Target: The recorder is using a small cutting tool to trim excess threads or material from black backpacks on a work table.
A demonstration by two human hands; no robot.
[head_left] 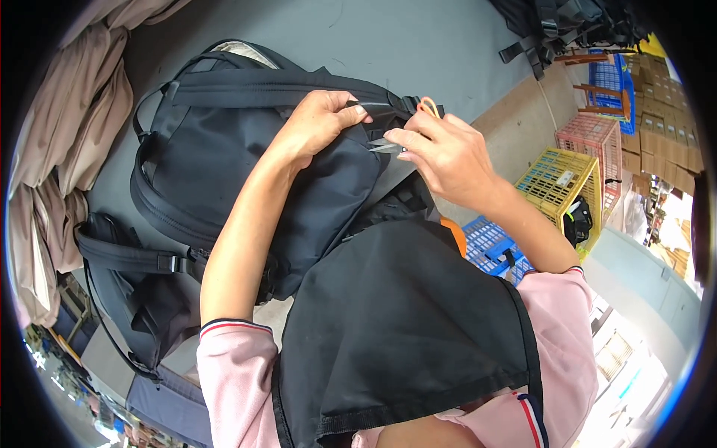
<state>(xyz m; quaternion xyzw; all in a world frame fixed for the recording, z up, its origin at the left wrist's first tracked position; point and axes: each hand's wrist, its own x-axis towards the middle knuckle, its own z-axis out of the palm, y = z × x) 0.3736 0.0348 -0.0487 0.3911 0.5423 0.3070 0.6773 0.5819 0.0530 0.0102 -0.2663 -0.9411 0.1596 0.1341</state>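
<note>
A black backpack (224,164) lies on a grey table, its shoulder strap (246,88) running along the far side. My left hand (317,123) is closed on the backpack's fabric near its right end, thumb and fingers pinching the edge. In my right hand (452,157) is a small pair of scissors (383,146) with silver blades pointing left, and a yellow-orange loop shows above the fingers. The blade tips are close to the backpack's side, just below my left fingertips. Whether they touch the fabric I cannot tell.
Another black bag (134,276) hangs at the table's near left. Beige cloth (60,142) is heaped along the left. Black straps (553,30) lie at the far right. Yellow (553,183), pink (590,142) and blue crates (489,246) stand to the right. A black apron (403,313) covers my front.
</note>
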